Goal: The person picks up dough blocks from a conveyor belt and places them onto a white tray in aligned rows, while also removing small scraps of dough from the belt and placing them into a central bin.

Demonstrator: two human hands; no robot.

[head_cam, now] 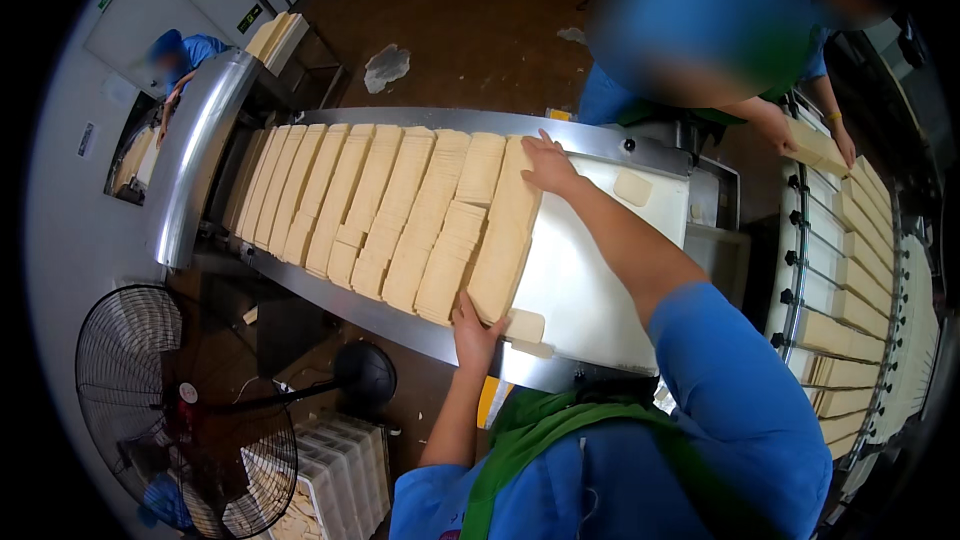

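A long row of pale, thin dough-like slices [502, 232] stands across the white conveyor belt [592, 277], at the right end of several similar rows. My right hand [551, 161] rests on the row's far end with fingers spread. At its near end, my left hand [476, 334] presses with fingers and thumb apart. Together the hands hold the row between them. Beside my left hand lies a loose slice [526, 325] on the belt. Another loose slice [633, 187] lies flat near the far rail. To the left, the packed rows [367, 202] run up to a metal machine.
The curved metal hood [202, 157] covers the belt's left end. A black fan [187, 412] and a crate of scraps [315, 480] stand at lower left. Across the belt, a co-worker's hands [776, 127] hold a block over a second conveyor [791, 240]. Another person [184, 60] works beyond the hood.
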